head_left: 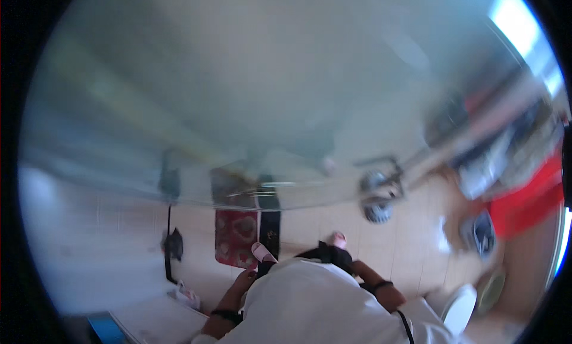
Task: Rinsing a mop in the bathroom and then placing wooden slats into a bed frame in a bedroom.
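One broad, blurred glossy surface fills the upper view, beyond a white shirt. Left of centre, a red patterned mat points lengthwise ahead, beyond the left hand; whether it or the right hand grips anything, I cannot tell

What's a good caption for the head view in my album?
Two hands beside a white shirt, above a pink slipper and patterned red mat.

Cool daylight is cast from the upper right, where a bright opening is burnt out to white. Glare is thrown on the pale floor. The hazy upper surface is smeared by blur, red fabric is softened, and edges are bent within a black rim.
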Action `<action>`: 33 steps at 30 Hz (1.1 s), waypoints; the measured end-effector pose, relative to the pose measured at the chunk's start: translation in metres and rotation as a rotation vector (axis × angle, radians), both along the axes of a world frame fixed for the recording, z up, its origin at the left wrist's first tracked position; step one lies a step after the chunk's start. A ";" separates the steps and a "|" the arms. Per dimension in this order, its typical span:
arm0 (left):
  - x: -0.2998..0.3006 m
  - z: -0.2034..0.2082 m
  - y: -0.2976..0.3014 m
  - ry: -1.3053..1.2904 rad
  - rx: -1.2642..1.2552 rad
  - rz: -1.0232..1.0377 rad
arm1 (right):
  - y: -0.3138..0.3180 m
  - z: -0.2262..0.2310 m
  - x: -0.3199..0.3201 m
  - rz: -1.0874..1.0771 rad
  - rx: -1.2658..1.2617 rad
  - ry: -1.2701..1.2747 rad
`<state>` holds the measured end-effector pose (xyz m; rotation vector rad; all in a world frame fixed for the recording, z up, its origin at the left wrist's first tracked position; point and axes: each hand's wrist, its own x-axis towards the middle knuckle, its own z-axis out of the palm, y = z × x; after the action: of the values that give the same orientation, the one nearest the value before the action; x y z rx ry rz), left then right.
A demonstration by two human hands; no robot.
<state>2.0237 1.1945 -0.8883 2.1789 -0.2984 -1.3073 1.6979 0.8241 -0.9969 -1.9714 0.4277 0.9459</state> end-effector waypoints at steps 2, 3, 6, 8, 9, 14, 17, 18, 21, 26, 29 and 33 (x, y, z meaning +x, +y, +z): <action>0.024 0.006 -0.015 0.018 -0.077 -0.188 | -0.011 0.018 0.007 -0.533 0.285 0.405; 0.033 0.026 -0.016 -0.032 -0.098 -0.163 | -0.013 0.045 0.025 -0.680 0.274 0.456; 0.049 -0.005 0.036 -0.085 -0.108 -0.022 | -0.008 0.094 0.075 -0.666 0.094 0.394; 0.078 -0.057 0.076 -0.078 -0.118 0.039 | -0.011 0.063 0.092 -0.688 0.070 0.599; 0.090 -0.080 0.096 -0.117 -0.090 0.025 | -0.004 0.059 0.105 -0.425 0.113 0.277; 0.099 -0.101 0.177 0.000 -0.035 -0.087 | 0.120 0.108 0.195 -0.392 -0.003 0.264; 0.116 -0.128 0.203 -0.011 -0.165 -0.251 | 0.177 0.128 0.257 -0.260 -0.017 0.151; 0.130 -0.111 0.216 -0.001 -0.158 -0.229 | 0.195 0.133 0.288 -0.238 -0.020 0.129; 0.159 -0.079 0.260 -0.086 -0.177 0.076 | 0.229 0.139 0.344 -0.125 -0.001 0.095; 0.164 -0.099 0.304 0.047 -0.190 0.349 | 0.269 0.132 0.433 0.074 0.030 -0.023; 0.168 -0.105 0.330 0.137 -0.151 0.395 | 0.289 0.100 0.490 0.264 -0.066 -0.068; 0.204 -0.071 0.365 0.323 -0.017 0.628 | 0.307 0.030 0.572 0.161 -0.077 -0.014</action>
<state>2.2272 1.5596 -0.9590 1.7846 0.4650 -1.2363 2.2700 1.1310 -0.9670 -2.1063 0.3050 1.0282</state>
